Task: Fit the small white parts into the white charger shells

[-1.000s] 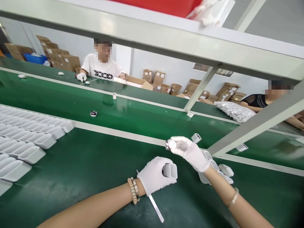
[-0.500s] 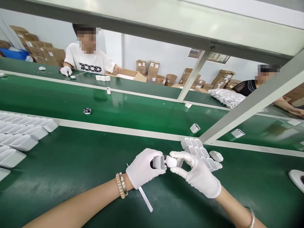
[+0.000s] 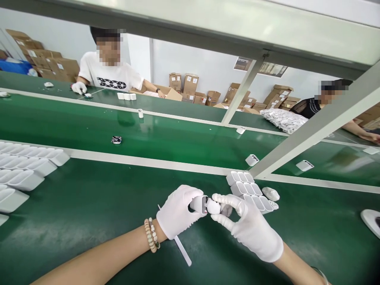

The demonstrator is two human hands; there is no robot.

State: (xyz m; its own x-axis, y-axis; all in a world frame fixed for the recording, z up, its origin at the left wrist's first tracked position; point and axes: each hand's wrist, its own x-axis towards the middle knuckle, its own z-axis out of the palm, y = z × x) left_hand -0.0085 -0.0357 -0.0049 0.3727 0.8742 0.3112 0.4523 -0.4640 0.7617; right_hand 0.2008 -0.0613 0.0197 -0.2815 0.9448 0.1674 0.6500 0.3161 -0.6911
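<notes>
My left hand (image 3: 178,211), in a white glove, is closed around a white plastic shell (image 3: 196,204) whose open end faces right. At that opening sits a rounded white part (image 3: 213,206) with something dark beside it, partly inside the shell. My right hand (image 3: 252,227), also gloved, pinches this part between thumb and fingertips. A greyish-white lump shows behind the right fingers; I cannot tell what it is. Below my left wrist a thin white strip (image 3: 183,251) lies on the green bench (image 3: 118,221), partly hidden by the hand.
Rows of white shells stand at left (image 3: 25,180) and right (image 3: 245,189), the latter beside a crumpled white piece (image 3: 270,193). A circuit board (image 3: 116,139) and several shells ride the green belt (image 3: 178,142). A slanted post (image 3: 311,126) rises at right. Two people sit opposite.
Pieces on the belt have shifted to the right. My right hand has tilted slightly lower, its fingers still at the white part. The person opposite has moved a hand right, over a carton.
</notes>
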